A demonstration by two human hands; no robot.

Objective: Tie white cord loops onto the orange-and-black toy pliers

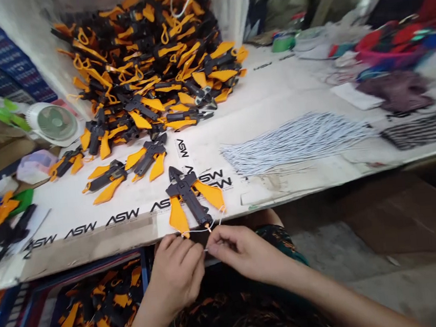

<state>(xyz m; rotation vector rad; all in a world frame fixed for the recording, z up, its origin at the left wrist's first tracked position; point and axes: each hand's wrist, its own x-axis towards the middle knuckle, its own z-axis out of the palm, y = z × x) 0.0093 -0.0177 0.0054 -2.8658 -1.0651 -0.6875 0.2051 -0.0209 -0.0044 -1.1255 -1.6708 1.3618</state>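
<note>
At the table's front edge lies a black plastic toy piece (191, 199) with a pointed nose and two orange wings. Thin white string (199, 230) runs by the wing tips and the piece's tail, down to my hands. My left hand (179, 267) is closed just below the left wing, fingers curled round the string. Beside it, my right hand (237, 249) pinches the string under the tail between thumb and fingers. A short stretch of string shows between the two hands; its ends are hidden.
Several similar toy pieces (148, 157) lie behind, before a large heap (146, 62) of them. Cut white strings (297, 143) lie in a bundle to the right. A blue crate (145, 270) of pieces stands below left. A small fan (54, 122) is at the left.
</note>
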